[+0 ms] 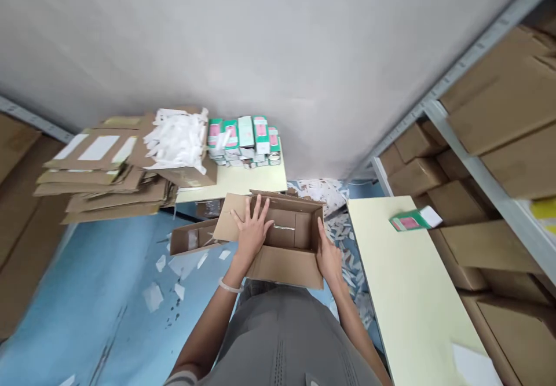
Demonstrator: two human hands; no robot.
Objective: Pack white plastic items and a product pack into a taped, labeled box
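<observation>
An open brown cardboard box (282, 261) rests on my lap, its flaps folded outward. My left hand (252, 230) lies flat with fingers spread on the box's left flap and rim. At the box's right side my right hand (329, 257) grips the wall, fingers curled round the edge. The inside of the box looks bare, with a seam across its bottom.
A pale table (403, 282) at my right carries a green and pink packet (412, 219). Ahead, a small table (243, 180) holds stacked green packets (245, 140), white paper strips (178, 140) and flattened cartons (104, 172). Paper scraps litter the blue floor (87, 293). Shelves with cartons (499, 131) stand at the right.
</observation>
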